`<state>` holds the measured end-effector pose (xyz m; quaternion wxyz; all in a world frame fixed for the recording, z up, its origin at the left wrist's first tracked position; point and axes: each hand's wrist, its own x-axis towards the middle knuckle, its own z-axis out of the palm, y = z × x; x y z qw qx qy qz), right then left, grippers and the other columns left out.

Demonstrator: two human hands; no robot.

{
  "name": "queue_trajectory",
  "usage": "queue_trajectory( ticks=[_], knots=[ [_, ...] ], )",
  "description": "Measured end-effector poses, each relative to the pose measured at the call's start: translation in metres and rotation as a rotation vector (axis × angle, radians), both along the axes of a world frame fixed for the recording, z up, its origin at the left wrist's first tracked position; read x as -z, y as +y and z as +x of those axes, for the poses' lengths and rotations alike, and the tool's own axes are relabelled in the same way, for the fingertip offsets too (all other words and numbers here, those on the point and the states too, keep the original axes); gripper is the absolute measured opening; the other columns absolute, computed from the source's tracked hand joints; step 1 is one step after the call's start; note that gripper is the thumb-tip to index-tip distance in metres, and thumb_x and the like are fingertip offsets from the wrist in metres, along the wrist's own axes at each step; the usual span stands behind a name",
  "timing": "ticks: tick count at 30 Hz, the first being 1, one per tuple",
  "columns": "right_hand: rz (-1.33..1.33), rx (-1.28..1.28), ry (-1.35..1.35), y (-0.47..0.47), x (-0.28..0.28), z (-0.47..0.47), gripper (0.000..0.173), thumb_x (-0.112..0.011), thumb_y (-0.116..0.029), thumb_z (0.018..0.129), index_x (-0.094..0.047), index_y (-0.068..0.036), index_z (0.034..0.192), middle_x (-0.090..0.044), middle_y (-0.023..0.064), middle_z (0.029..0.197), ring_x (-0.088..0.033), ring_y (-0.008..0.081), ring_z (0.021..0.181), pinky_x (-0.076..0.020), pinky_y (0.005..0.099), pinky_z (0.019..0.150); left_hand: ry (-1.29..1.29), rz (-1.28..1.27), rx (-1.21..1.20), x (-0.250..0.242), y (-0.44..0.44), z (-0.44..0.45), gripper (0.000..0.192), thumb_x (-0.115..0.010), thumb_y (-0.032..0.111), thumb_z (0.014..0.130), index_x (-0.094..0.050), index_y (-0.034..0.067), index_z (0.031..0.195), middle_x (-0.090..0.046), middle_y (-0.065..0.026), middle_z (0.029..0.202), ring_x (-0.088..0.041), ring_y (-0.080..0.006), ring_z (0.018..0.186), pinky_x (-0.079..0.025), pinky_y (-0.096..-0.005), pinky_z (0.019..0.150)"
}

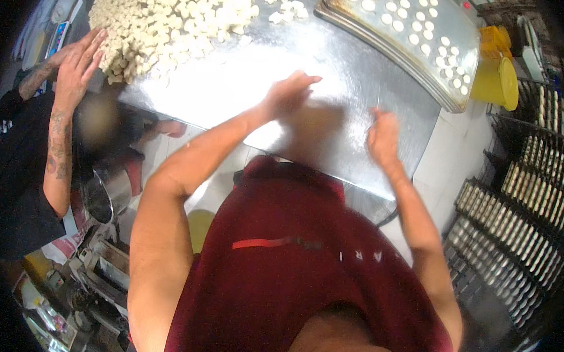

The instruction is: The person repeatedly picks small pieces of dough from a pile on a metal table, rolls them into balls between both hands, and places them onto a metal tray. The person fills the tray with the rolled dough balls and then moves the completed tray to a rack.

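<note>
My left hand (292,94) is over the bare middle of a shiny steel table (342,165), its index finger extended to the right and the other fingers bent. It is blurred, and whether anything is in it is hidden. To the right, my right hand (383,137) is at the table too, fingers curled and one digit pointing left. I see nothing sticking out of it, but its palm is hidden. A large heap of pale dough pieces (175,17) spreads over the far left of the table, thinning towards the middle.
Stacked metal baking trays (389,40) lie at the far right, the top one bearing round dough discs. Beyond them is a yellow bucket (495,84). Tall racks (511,221) with rows of dough pieces stand right. Another person's hands (80,60) are by the heap's left edge.
</note>
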<state>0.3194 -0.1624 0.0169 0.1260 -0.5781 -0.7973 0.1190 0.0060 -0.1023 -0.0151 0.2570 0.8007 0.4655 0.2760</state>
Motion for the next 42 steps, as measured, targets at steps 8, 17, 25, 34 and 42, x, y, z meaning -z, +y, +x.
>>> queue_trajectory(
  ticks=[8,17,25,34,42],
  knots=[
    [-0.124,-0.007,0.092,0.041,0.0,-0.039,0.047,-0.058,-0.001,0.083,-0.066,-0.005,0.129,-0.067,0.0222,0.112,-0.061,0.0394,0.113,-0.045,0.0511,0.099,-0.299,0.098,-0.083,-0.007,-0.007,0.075,0.031,-0.07,0.007,0.094,-0.07,0.012,0.125,-0.07,-0.0162,0.107,-0.072,-0.0347,0.096,-0.06,-0.0422,0.083],
    [0.228,0.037,0.336,0.08,0.003,-0.015,0.042,-0.05,0.003,0.086,-0.066,-0.003,0.125,-0.066,0.0228,0.11,-0.059,0.0408,0.104,-0.0463,0.0511,0.093,-0.133,0.027,-0.173,-0.038,0.035,0.085,0.025,-0.064,0.018,0.1,-0.07,0.012,0.124,-0.07,-0.0116,0.108,-0.072,-0.0313,0.096,-0.059,-0.0437,0.085],
    [-0.162,0.042,0.081,0.061,0.006,0.064,0.035,-0.059,-0.005,0.091,-0.065,-0.007,0.126,-0.067,0.0175,0.117,-0.062,0.0371,0.114,-0.0455,0.0508,0.101,-0.08,0.016,0.116,-0.028,0.033,0.029,0.02,-0.066,0.016,0.096,-0.074,0.012,0.114,-0.073,-0.0124,0.108,-0.072,-0.0325,0.095,-0.058,-0.0413,0.087],
    [-0.298,-0.099,-0.163,0.035,0.003,0.065,0.03,-0.057,-0.004,0.091,-0.071,-0.009,0.117,-0.068,0.0192,0.116,-0.062,0.0379,0.11,-0.0458,0.0508,0.1,-0.223,-0.013,0.168,-0.017,0.011,0.065,0.018,-0.066,0.014,0.095,-0.078,0.01,0.108,-0.069,-0.0126,0.088,-0.071,-0.0232,0.083,-0.057,-0.0369,0.074],
    [0.183,-0.09,0.136,0.043,0.02,0.034,0.032,-0.063,-0.006,0.087,-0.065,-0.007,0.12,-0.066,0.0171,0.114,-0.06,0.0392,0.113,-0.0447,0.0521,0.102,-0.284,-0.023,-0.034,-0.035,0.021,0.134,0.017,-0.064,0.011,0.094,-0.077,0.01,0.105,-0.069,-0.0121,0.09,-0.07,-0.0269,0.079,-0.058,-0.0364,0.077]
  ],
)
